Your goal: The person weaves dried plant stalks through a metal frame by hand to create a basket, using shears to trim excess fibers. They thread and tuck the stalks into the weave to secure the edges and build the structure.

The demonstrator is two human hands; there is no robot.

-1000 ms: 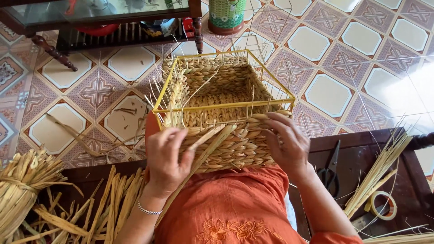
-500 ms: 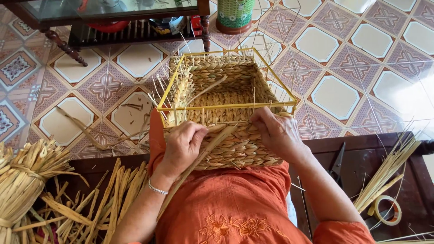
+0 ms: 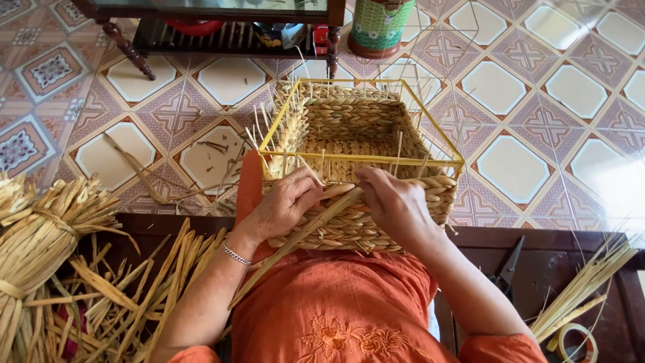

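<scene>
Head view looks down at the woven basket [image 3: 363, 168] sitting on my lap, on my orange clothes. It is a box shape with a yellow wire frame [image 3: 430, 114] around the top. Its open side faces up, and its long way runs from my tummy out toward the tiled floor [image 3: 510, 87]. My left hand [image 3: 285, 205] is pressed on the near wall of the basket, with the fingers curled and pinching a long flat straw strip [image 3: 302, 232]. That strip slants from low on my left up to the basket rim, where my hands meet. My right hand [image 3: 396, 202] is bent over the same wall, and its fingers grip the top end of the strip. A big tied bundle of straw [image 3: 40, 235] lies on my left, with loose straw pieces [image 3: 127, 289] beside it. More thin stalks [image 3: 584, 286] lie on my right, near black scissors [image 3: 507, 269] and a roll of tape [image 3: 571, 339]. Far ahead on the floor stands a round green tub with a brown bottom band [image 3: 379, 27], next to a dark wooden table leg [image 3: 332, 40].
</scene>
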